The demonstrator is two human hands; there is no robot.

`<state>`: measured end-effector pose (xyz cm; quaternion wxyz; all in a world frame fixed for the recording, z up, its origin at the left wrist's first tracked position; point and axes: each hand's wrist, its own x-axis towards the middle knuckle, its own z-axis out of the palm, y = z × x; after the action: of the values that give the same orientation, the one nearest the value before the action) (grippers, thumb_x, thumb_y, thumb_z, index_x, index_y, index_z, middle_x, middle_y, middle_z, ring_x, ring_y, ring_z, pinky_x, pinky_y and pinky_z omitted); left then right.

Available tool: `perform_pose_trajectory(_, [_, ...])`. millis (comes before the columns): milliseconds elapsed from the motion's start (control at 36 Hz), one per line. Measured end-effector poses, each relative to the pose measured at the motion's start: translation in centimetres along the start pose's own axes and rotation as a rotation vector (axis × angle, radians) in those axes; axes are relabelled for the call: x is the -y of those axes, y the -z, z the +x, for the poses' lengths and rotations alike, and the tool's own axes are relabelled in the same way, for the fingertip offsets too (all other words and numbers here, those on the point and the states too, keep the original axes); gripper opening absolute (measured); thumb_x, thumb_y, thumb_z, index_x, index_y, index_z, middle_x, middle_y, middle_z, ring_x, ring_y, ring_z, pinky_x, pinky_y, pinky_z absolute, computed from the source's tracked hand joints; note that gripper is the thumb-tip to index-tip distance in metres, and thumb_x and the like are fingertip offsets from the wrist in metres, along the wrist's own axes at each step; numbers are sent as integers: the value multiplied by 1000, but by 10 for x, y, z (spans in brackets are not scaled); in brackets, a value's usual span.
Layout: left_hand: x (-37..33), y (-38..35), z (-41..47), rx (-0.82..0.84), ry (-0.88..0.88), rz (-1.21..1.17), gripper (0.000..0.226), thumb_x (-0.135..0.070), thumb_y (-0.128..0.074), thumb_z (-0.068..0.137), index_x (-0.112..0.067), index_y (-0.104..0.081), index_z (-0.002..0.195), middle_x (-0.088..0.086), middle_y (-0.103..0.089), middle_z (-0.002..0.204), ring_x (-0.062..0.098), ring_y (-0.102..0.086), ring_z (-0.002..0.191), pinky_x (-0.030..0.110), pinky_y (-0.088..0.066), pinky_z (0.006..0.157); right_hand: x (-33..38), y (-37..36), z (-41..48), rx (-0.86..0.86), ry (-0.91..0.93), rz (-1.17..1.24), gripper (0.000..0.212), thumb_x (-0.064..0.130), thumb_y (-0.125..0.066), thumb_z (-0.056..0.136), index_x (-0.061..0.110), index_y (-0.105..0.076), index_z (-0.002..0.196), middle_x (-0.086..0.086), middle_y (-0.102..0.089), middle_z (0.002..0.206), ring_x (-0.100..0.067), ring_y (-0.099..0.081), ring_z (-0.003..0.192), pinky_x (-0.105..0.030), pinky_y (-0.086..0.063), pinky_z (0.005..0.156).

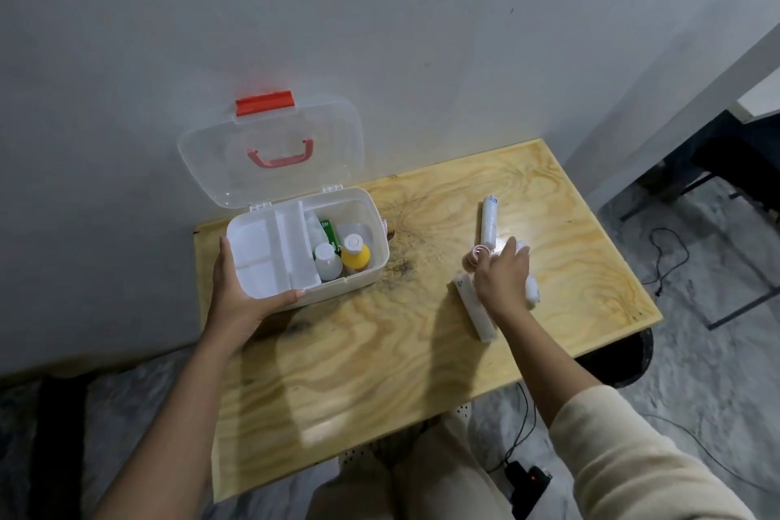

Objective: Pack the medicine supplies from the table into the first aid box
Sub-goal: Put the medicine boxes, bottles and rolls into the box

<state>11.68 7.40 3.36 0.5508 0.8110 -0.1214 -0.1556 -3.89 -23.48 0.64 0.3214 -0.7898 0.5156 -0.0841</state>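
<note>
My right hand [502,279] curls round a wrapped roll [532,292] lying lengthwise up-frame; my left hand [236,300] grips the first aid box [337,292] left of it.

Dim overhead light throws soft shadows and glare on the table [380,350]; edges bend.

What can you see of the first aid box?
The box is white plastic, sitting at the left rear of the table. Its clear lid stands open, tilted back toward the wall, with a red latch and pink handle. A white divided tray covers its left half; the right half holds two bottles and a green packet. The left hand grips its front-left corner.
</note>
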Motion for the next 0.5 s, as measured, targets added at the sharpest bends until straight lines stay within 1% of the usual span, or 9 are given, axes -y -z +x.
perform_pose_trajectory(56, [1,1,0,2,-3,17,118,-46,-91,38,-36,-31,139,-6,-47,137,17,-48,126,47,-45,104,1,-5,5,-3,4,10,50,29,-37,94,-1,-27,133,-27,-23,142,-42,-30,128,-45,-32,102])
perform_pose_trajectory(83, [2,2,1,3,2,27,120,-48,-91,37,-36,-30,140,-6,-46,138,18,-47,126,48,-44,104,2,-7,8,4,-5,29,52,30,-36,95,0,-24,136,-27,-19,145,-41,-28,130,-44,-31,103])
perform_pose_trajectory(111, [2,2,1,5,5,33,120,-49,-90,37,-36,-30,140,-5,-46,138,18,-47,126,48,-44,104,3,-9,12,20,-24,52,57,32,-34,96,2,-17,141,-25,-12,150,-39,-22,136,-43,-28,107])
perform_pose_trajectory(167, [1,2,1,8,3,40,119,-49,-90,37,-37,-30,139,-5,-45,138,18,-47,126,48,-44,104,5,-12,19,54,-60,83,65,38,-32,97,5,-5,146,-22,3,155,-33,-4,144,-42,-15,116])
perform_pose_trajectory(222, [-1,0,0,10,3,28,119,-48,-90,37,-38,-30,139,-5,-45,139,16,-47,126,43,-44,103,5,-14,29,63,-70,83,69,43,-31,97,8,1,147,-18,8,156,-29,4,145,-42,-8,118])
perform_pose_trajectory(306, [-3,-2,-2,9,0,-6,119,-47,-88,37,-37,-31,140,-8,-47,138,9,-49,123,28,-43,97,7,-15,48,75,-31,58,71,45,-29,96,6,3,146,-18,5,156,-28,6,145,-41,-5,118])
perform_pose_trajectory(417, [-5,-3,-2,-2,1,-13,119,-47,-88,37,-35,-30,141,-11,-48,136,6,-50,120,24,-43,94,12,-15,74,111,59,-17,66,38,-31,98,3,-1,146,-20,-3,156,-29,1,145,-39,-5,118])
perform_pose_trajectory(500, [-8,-5,-1,-2,-6,-14,116,-46,-87,38,-32,-33,140,-12,-50,133,-6,-51,114,19,-43,89,19,-16,88,155,116,-83,64,30,-37,98,2,-4,145,-21,-10,155,-32,-7,144,-41,-11,117])
